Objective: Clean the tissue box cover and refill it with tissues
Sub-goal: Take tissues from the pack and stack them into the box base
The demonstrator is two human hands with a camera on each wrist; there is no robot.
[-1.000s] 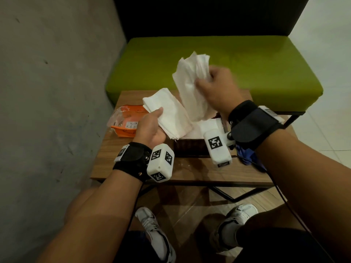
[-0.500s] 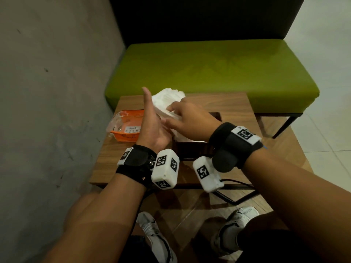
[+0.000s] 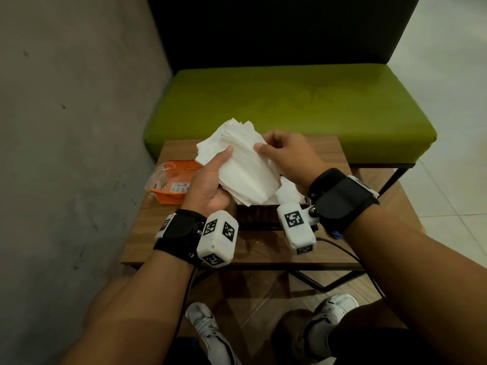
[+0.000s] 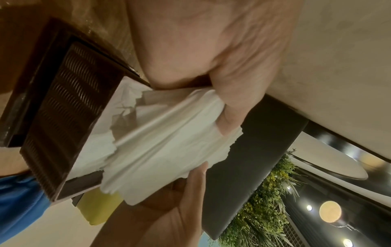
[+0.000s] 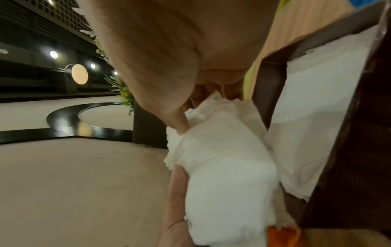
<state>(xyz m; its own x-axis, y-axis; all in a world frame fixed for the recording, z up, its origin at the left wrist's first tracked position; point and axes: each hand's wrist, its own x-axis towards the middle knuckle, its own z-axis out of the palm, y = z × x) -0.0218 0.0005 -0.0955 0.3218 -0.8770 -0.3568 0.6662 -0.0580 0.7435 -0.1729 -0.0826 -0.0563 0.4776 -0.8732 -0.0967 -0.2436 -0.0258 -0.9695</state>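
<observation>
Nearest the viewer, the wooden desk (image 3: 184, 246) carries the dark brown woven-pattern tissue box cover (image 3: 257, 216), which stands open at the top with loose white tissues (image 3: 288, 192) already lying inside. Directly above it, both hands hold a thick stack of folded white tissues (image 3: 245, 164) clear of the box. The left hand (image 3: 208, 185) has its grip clamped on the stack's near left edge, thumb on top and fingers beneath. The right hand (image 3: 286, 158) has its grip pinched on the stack's far right corner. Left of the box lies an opened orange-and-clear plastic tissue wrapper (image 3: 172, 184), apparently emptied. Beyond the desk stands a green cushioned bench (image 3: 290, 109) against a dark backrest. Assessment: the refill step is in hand, with the stack being squared up before insertion. The next move calls for lowering the stack level into the open cover, edges aligned with its walls, without crumpling the sheets already inside.
</observation>
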